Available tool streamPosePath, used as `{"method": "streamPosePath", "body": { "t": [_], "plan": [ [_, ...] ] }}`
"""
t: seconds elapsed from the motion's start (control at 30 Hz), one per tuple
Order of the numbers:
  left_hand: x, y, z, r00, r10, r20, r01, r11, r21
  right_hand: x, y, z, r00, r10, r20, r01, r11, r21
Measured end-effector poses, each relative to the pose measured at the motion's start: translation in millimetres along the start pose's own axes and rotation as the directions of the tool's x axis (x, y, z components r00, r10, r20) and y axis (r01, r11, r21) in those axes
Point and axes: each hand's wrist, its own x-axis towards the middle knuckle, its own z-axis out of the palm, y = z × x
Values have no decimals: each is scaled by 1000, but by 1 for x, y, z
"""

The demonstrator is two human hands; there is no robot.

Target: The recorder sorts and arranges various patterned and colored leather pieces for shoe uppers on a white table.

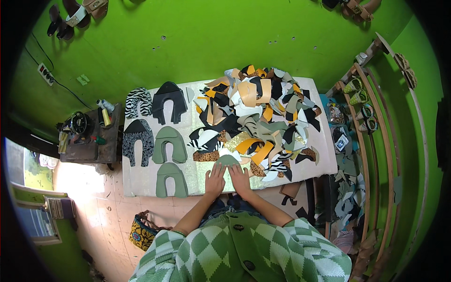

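Observation:
A curved olive-green leather piece point(227, 160) lies at the near edge of the table, beneath my fingertips. My left hand point(215, 180) rests on its left side, fingers stretched out and flat. On the right side, my right hand point(240, 179) lies the same way, its fingers extended. The tips of both hands nearly meet at the piece, and my palms hide part of the tabletop. To the left are stacks of arch-shaped cut pieces: two green stacks point(170, 180), a black one point(169, 104), a zebra-patterned one point(138, 102) and a grey-black patterned one point(137, 141).
A big heap of mixed leather scraps point(253, 108) covers the table's middle and right. At left stands a sewing machine point(79, 123) with thread spools point(106, 117). Wooden racks point(376, 155) with sandals line the right wall. A patterned bag point(142, 232) sits on the floor.

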Motion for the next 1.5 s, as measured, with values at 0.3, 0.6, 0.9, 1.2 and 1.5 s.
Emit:
{"method": "streamPosePath", "body": {
  "t": [0.3, 0.6, 0.9, 1.2, 1.5],
  "plan": [
    [-1, 0, -5, 999, -49, -1, 49, 995, -81, -18, 17, 4, 999, -22, 46, 20, 999, 37],
    [-6, 1, -2, 995, -88, -36, 90, 995, 51, -14, 21, -2, 997, 49, 63, -56, 992, 114],
    [12, 4, -14, 979, -126, -163, 116, 991, -67, 19, 43, -32, 999, 54, 1, -50, 920, 388],
    [13, 0, -6, 975, -112, -194, 109, 994, -27, 19, 13, -16, 995, 31, 93, -40, 994, 103],
    [27, -6, -17, 905, -401, -142, 387, 915, -117, 38, 55, -12, 877, 473, 89, -429, 685, 589]
  ]
}}
